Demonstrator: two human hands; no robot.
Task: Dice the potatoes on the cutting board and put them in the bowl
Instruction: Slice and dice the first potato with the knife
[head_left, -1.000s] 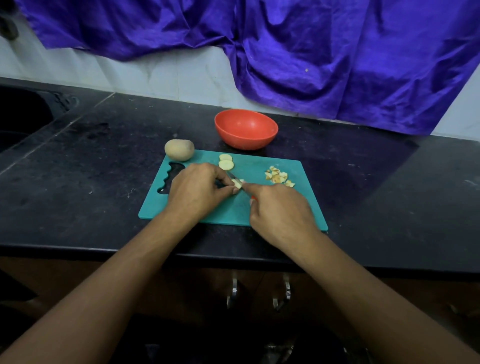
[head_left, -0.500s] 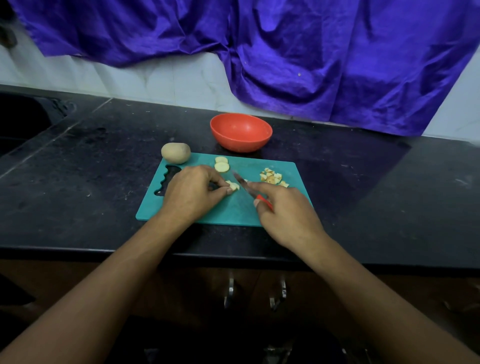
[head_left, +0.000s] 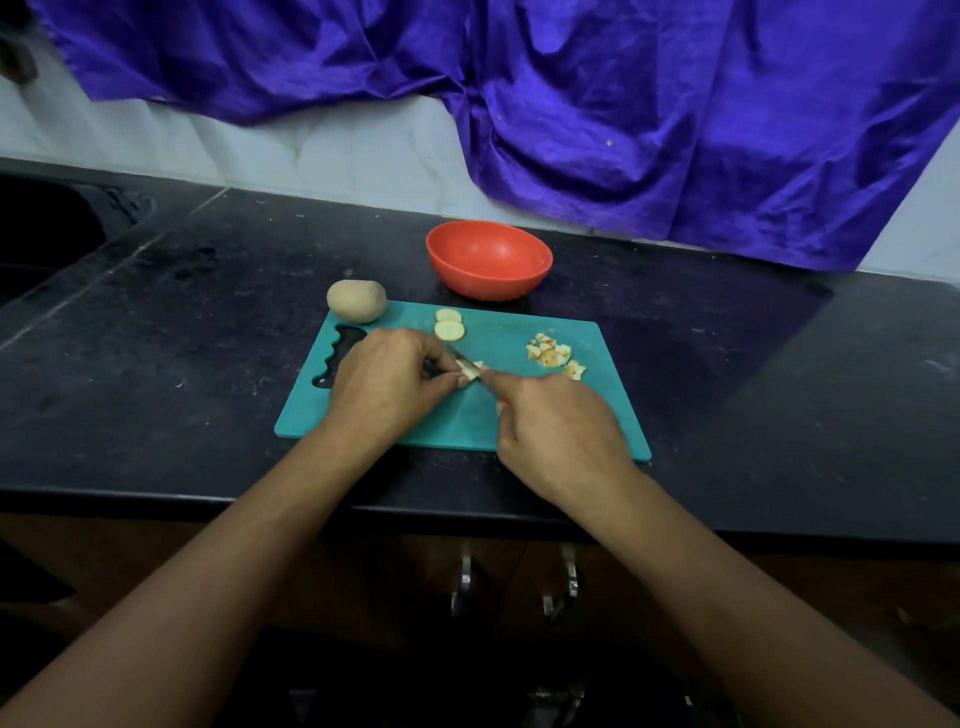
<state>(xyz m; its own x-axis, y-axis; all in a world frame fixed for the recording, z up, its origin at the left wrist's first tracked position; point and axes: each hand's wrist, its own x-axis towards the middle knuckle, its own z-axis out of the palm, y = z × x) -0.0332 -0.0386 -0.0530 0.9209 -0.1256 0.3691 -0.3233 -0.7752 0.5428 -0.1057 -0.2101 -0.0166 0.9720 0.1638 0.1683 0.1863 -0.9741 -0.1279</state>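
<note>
A teal cutting board (head_left: 524, 415) lies on the black counter. My left hand (head_left: 384, 384) pinches a small potato piece (head_left: 471, 370) at the board's middle. My right hand (head_left: 556, 431) grips a knife (head_left: 460, 356) with a red handle, its blade set against that piece. Two round potato slices (head_left: 449, 326) lie just behind my left hand. A pile of diced potato (head_left: 553, 354) sits at the board's right. A whole potato (head_left: 356, 300) rests at the board's far left corner. The red bowl (head_left: 488, 260) stands behind the board; no potato shows in it.
A dark sink (head_left: 47, 234) is sunk into the counter at far left. Purple cloth (head_left: 571, 104) hangs over the white tiled wall behind. Cabinet handles (head_left: 514, 582) show below the counter's front edge.
The knife blade was lifted off and to the right of the potato piece half a second ago and now rests against it again. My left hand has stayed on the piece.
</note>
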